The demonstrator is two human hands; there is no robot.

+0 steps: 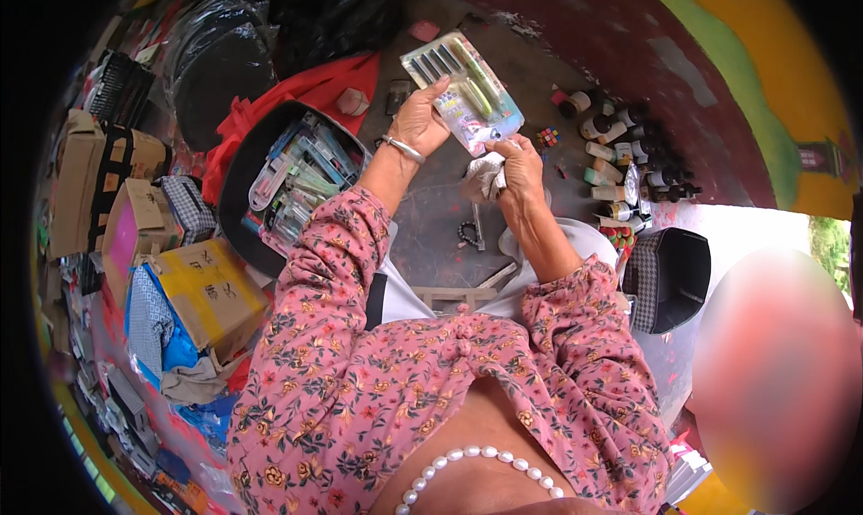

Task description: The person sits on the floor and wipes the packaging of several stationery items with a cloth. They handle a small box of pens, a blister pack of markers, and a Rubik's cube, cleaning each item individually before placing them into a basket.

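Observation:
My left hand (421,122), a silver bangle at its wrist, grips the left edge of a blister pack (463,91) with its thumb on the front. Inside the clear plastic are a green pen and several dark, slim sticks. My right hand (522,166) is closed round a crumpled whitish cloth (485,177), and its fingertips touch the pack's lower edge. Left of my left forearm stands a dark bin (235,236) filled with packaged pens and similar stationery (306,173). Below the pack, a dark bead bracelet (468,234) lies on the grey surface.
Several bottles (620,155) lie clustered at the right, near a puzzle cube (548,137). A checked bin (667,279) stands beside my right arm. Cardboard boxes (202,286), a red bag (261,110) and clear plastic wrap (220,66) crowd the left. A blurred patch covers the lower right.

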